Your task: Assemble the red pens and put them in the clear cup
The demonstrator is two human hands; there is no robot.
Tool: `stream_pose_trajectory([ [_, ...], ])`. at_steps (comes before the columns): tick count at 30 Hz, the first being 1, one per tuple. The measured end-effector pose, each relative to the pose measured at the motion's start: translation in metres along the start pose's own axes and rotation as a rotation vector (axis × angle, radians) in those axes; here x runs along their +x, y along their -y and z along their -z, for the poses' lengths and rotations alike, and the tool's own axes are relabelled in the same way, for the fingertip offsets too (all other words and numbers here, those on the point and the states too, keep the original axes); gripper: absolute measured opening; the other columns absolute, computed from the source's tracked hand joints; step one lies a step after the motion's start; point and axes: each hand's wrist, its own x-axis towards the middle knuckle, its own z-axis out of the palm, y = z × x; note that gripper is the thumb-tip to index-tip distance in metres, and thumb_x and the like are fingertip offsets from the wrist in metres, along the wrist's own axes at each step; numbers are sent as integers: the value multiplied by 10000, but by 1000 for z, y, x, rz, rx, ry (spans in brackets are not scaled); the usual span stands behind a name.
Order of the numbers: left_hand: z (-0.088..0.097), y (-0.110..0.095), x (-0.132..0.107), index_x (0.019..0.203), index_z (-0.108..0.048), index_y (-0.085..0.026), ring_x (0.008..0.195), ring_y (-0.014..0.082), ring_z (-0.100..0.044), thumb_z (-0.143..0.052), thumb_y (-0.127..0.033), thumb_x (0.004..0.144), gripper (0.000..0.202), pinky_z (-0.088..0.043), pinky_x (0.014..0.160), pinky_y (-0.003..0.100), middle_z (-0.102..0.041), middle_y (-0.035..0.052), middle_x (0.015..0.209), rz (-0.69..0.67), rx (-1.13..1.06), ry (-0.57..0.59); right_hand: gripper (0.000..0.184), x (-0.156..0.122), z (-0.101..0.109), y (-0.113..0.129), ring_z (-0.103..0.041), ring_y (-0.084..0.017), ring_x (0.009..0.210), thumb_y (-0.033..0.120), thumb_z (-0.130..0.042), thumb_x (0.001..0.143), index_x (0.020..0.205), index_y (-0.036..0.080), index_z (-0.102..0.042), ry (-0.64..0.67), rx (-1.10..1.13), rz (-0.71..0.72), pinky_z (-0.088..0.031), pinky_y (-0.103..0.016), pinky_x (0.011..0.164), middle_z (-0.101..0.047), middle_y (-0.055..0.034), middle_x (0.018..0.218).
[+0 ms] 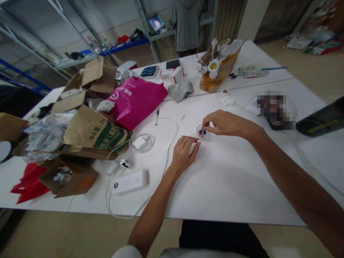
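A small clear round container [200, 135] with red and dark bits inside stands on the white table [228, 172]. My right hand [224, 123] reaches in from the right, thumb and forefinger pinched at the container's rim beside a small dark piece. What exactly they grip is too small to make out. Just in front and to the left is my left hand [185, 152], its fingers curled and its thumb and forefinger drawn close. A tiny reddish spot shows by those fingertips; whether it is an object I cannot tell.
Left of my hands are a pen [157, 117], a coiled white cable with a charger [141, 142] and a white power bank [130, 182]. A pink bag [137, 98] and cardboard boxes [73, 175] crowd the left side. A dark bottle [322, 118] stands at right.
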Motion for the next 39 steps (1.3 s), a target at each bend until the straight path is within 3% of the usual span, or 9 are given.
stream_pose_trajectory([
  [17, 1, -2, 0, 1200, -716, -215, 1019, 265, -763, -668, -230, 1118, 96, -632, 897, 455, -819, 112, 1081, 27, 21, 38, 170, 1, -3, 1, -730, -255, 904, 200, -674, 951, 948, 240, -839, -18, 29, 10, -487, -369, 826, -848, -71, 1014],
  [24, 0, -1, 0, 1200, -713, -210, 1022, 265, -760, -666, -226, 1118, 95, -632, 898, 458, -824, 115, 1094, 18, 21, 46, 201, 1, -3, -3, -733, -268, 935, 261, -671, 978, 1042, 211, -855, -33, 25, -4, -497, -383, 863, -846, -95, 1043],
  [39, 1, -1, 1, 1212, -708, -213, 1023, 266, -759, -665, -211, 1115, 107, -632, 901, 460, -824, 116, 1096, 10, 30, 54, 192, 0, 0, -2, -706, -236, 849, 240, -656, 958, 1003, 215, -842, -30, 29, 7, -480, -374, 831, -844, -79, 1017],
])
